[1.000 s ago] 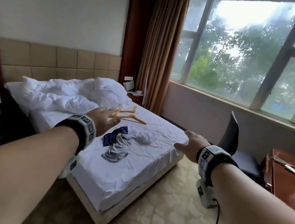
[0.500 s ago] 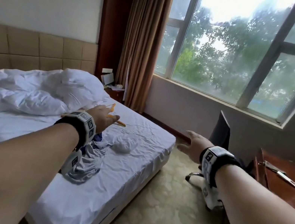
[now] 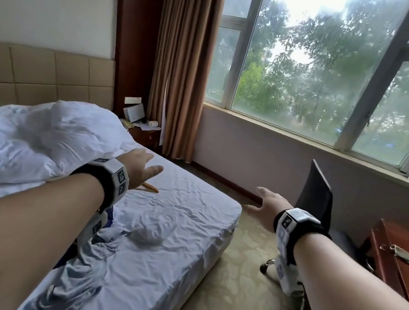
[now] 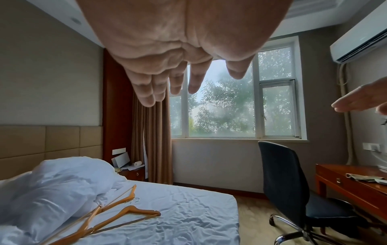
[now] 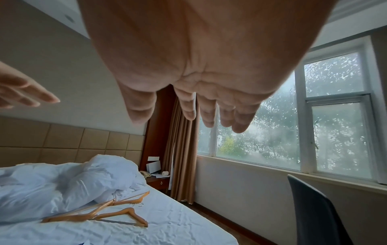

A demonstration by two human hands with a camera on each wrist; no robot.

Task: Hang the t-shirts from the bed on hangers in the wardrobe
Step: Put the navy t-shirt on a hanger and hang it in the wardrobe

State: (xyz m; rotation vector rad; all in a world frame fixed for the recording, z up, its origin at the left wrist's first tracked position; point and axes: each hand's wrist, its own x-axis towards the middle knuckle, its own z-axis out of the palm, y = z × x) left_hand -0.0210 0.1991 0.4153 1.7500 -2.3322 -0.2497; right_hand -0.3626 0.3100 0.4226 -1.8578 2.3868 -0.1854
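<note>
Two hands: left hand and right hand both spread, holding nothing, hovering above the bed and floor.
Bed: white sheet, rumpled duvet at the headboard end.
T-shirts: grey t-shirt crumpled near the bed's foot, part hidden under the left arm; a dark one beside it, barely seen.
Hangers: wooden hangers overlapping beside the duvet.
Risk: crossed hangers may snag when one is lifted; crumpled cloth could hide neck openings.

bare forearms, black wristbands bearing white marker-printed blocks.
</note>
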